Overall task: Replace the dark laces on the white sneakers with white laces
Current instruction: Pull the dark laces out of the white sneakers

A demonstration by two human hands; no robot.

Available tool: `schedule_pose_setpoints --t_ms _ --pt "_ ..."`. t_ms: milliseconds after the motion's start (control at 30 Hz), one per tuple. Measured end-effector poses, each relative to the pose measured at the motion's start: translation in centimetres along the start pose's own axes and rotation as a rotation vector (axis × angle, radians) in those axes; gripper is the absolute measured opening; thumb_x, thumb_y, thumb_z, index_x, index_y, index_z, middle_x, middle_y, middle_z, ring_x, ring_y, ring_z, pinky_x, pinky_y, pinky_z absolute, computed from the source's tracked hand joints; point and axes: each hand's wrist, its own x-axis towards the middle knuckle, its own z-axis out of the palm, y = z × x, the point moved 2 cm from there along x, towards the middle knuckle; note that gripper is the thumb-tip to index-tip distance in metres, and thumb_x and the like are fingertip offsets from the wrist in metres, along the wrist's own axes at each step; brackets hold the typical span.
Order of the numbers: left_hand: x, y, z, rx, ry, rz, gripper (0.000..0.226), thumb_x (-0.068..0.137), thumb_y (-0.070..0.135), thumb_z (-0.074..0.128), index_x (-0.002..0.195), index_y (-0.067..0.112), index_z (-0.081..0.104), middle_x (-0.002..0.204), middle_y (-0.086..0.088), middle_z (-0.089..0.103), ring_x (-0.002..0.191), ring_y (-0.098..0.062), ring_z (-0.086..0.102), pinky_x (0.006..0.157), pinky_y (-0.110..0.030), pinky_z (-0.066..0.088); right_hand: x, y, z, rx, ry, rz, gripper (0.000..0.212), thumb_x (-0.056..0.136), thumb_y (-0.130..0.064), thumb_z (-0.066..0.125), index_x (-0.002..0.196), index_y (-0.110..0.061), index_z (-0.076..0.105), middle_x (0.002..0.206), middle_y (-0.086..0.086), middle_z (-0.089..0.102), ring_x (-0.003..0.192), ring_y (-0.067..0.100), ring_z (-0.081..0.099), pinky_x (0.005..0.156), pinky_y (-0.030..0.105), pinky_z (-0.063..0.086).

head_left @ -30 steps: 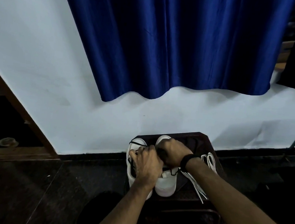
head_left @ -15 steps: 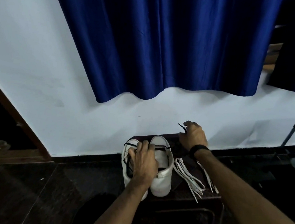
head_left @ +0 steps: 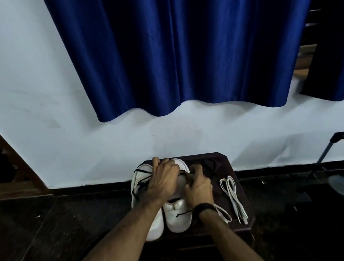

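Note:
Two white sneakers stand side by side on a dark wooden stool (head_left: 239,227), heels toward me. The left sneaker (head_left: 141,179) still carries its dark lace (head_left: 139,184). My left hand (head_left: 163,181) lies over both shoes, its fingers curled round the front of the right sneaker (head_left: 177,217). My right hand (head_left: 198,185), with a black wristband, pinches the right sneaker's dark lace near the toe. A loose end of that lace (head_left: 182,214) hangs at the heel. White laces (head_left: 233,197) lie bundled on the stool to the right.
A white wall and a blue curtain (head_left: 166,49) rise behind the stool. A dark metal-legged stand (head_left: 343,140) is at the far right. Dark stone floor surrounds the stool, with a wooden frame (head_left: 2,148) at the left.
My right hand came back from the stool's far right corner to the right sneaker's lace. My left hand slid forward toward the toes. The view shifted slightly.

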Motion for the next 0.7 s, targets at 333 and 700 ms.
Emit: schedule_pose_setpoints --t_ms 333,700 --pt "0.4 -0.4 0.4 -0.089 0.020 0.127 0.028 0.088 0.040 0.052 0.110 0.029 0.065 0.109 0.007 0.065 0.110 -0.015 0.052 0.089 -0.036 0.021 -0.4 0.0 0.7 0.115 0.033 0.031 0.043 0.079 -0.012 0.052 0.121 -0.018 0.051 0.095 0.020 0.067 0.092 0.043 0.062 0.071 0.045 0.050" --pt "0.0 -2.1 1.2 -0.527 0.057 0.061 0.022 0.081 0.031 0.045 0.079 0.020 0.064 0.087 0.006 0.064 0.090 -0.022 0.058 0.082 -0.037 0.043 -0.8 -0.2 0.9 0.040 0.076 0.012 0.025 0.085 -0.013 0.048 0.110 -0.012 0.046 0.099 0.016 0.065 0.091 0.042 0.060 0.063 0.038 0.035"
